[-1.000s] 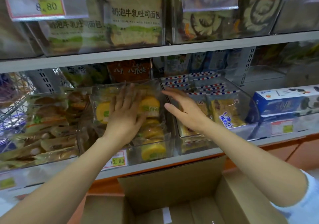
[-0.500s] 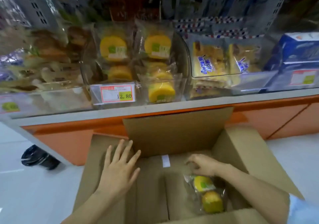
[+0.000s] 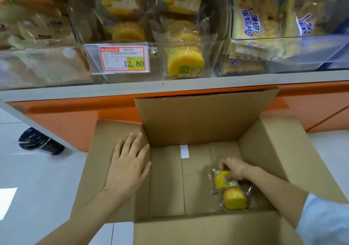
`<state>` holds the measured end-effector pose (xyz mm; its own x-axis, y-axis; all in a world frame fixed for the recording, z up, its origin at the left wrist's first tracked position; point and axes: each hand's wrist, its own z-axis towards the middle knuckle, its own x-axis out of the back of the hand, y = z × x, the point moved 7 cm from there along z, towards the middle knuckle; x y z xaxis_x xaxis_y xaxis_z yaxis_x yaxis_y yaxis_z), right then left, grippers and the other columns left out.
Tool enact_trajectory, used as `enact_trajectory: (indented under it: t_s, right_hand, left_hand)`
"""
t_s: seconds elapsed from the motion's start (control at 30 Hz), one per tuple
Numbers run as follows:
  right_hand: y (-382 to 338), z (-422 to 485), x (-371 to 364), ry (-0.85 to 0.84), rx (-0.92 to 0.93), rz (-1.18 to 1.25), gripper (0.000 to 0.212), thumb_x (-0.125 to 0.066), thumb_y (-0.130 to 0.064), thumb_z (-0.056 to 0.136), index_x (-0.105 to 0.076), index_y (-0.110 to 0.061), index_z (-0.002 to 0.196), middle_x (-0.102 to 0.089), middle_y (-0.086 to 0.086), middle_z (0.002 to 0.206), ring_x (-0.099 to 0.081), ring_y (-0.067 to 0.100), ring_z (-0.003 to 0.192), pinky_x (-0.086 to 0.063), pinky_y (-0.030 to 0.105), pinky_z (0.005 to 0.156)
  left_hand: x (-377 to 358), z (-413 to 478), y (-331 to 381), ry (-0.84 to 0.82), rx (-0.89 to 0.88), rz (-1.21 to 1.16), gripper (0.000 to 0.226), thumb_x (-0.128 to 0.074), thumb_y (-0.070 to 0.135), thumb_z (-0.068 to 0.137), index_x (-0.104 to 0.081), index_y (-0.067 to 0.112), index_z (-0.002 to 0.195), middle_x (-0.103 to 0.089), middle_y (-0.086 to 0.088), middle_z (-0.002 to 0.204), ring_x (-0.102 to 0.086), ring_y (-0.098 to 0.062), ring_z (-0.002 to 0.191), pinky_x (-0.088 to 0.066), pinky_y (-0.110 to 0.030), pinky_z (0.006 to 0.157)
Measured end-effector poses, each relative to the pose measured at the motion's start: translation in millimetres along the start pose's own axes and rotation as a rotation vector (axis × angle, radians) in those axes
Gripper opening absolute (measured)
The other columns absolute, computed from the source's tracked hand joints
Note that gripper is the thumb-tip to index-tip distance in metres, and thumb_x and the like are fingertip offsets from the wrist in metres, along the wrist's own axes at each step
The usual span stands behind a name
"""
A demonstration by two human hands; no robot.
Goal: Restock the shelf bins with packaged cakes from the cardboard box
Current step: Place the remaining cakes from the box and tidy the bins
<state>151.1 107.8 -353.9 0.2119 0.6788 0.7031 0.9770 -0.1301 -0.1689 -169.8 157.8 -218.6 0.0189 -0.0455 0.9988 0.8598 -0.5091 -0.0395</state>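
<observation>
An open cardboard box (image 3: 166, 184) stands on the floor below the shelf. Two packaged yellow cakes lie in its right corner: one (image 3: 222, 178) under my fingers, the other (image 3: 235, 198) nearer to me. My right hand (image 3: 233, 169) reaches down into the box and closes its fingers on the upper cake packet. My left hand (image 3: 128, 165) rests flat, fingers spread, on the box's left flap. Above, a clear shelf bin (image 3: 217, 56) holds several of the same yellow cake packets (image 3: 185, 61).
A price tag reading 12.80 (image 3: 123, 59) hangs on the bin front. Neighbouring bins hold pale pastries (image 3: 35, 31) on the left and blue-lettered cake packets (image 3: 253, 20) on the right. An orange shelf base (image 3: 75, 120) runs behind the box. A dark object (image 3: 40, 142) lies on the white floor at left.
Both hands left the shelf bin and came down to the box. My right hand went from hovering beside the cakes to gripping the upper packet; my left settled on the left flap.
</observation>
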Motion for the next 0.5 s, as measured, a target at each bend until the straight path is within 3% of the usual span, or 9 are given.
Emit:
enact_trajectory:
  t_s: [0.13, 0.27, 0.33, 0.4, 0.5]
  right_hand:
    - [-12, -16, 35, 0.182, 0.150, 0.223, 0.031, -0.082, -0.028, 0.072, -0.052, -0.031, 0.082, -0.056, -0.014, 0.079, -0.054, 0.009, 0.079, -0.041, 0.025, 0.069]
    - [-37, -42, 74, 0.294, 0.349, 0.561, 0.031, -0.085, -0.024, 0.069, -0.063, -0.018, 0.091, -0.063, -0.011, 0.084, -0.056, -0.006, 0.070, -0.040, 0.012, 0.065]
    - [-51, -54, 85, 0.273, 0.422, 0.630, 0.032, -0.085, -0.023, 0.070, -0.064, -0.020, 0.093, -0.066, -0.009, 0.088, -0.059, -0.004, 0.073, -0.046, 0.015, 0.068]
    - [-59, -61, 87, 0.247, 0.461, 0.656, 0.033, -0.085, -0.026, 0.070, -0.064, -0.022, 0.096, -0.068, -0.006, 0.095, -0.063, 0.003, 0.081, -0.052, 0.024, 0.075]
    - [-51, -59, 79, 0.174, 0.455, 0.824, 0.039, -0.080, -0.027, 0.076, -0.061, -0.022, 0.110, -0.066, -0.003, 0.106, -0.064, 0.009, 0.095, -0.053, 0.027, 0.083]
  left_hand:
    - [12, 17, 31, 0.041, -0.081, -0.228, 0.051, -0.035, 0.045, 0.088, -0.062, 0.019, 0.122, -0.055, -0.009, 0.134, -0.043, -0.030, 0.131, -0.033, -0.045, 0.107]
    - [-2, 42, 77, -0.202, -0.107, -0.711, 0.065, -0.044, 0.064, 0.083, -0.044, 0.030, 0.138, -0.049, 0.007, 0.135, -0.044, -0.012, 0.127, -0.037, -0.032, 0.106]
    - [-17, 51, 99, -0.371, -0.019, -0.979, 0.079, -0.061, 0.069, 0.073, -0.037, 0.037, 0.141, -0.049, 0.009, 0.134, -0.050, -0.008, 0.120, -0.043, -0.033, 0.102]
    - [-25, 58, 113, -0.395, 0.016, -1.084, 0.083, -0.065, 0.071, 0.062, -0.043, 0.039, 0.136, -0.060, 0.007, 0.122, -0.061, -0.010, 0.107, -0.051, -0.036, 0.093]
    - [-29, 62, 113, -0.317, 0.041, -1.072, 0.054, -0.068, 0.058, 0.065, -0.058, 0.033, 0.112, -0.069, 0.011, 0.092, -0.066, -0.008, 0.082, -0.055, -0.034, 0.077]
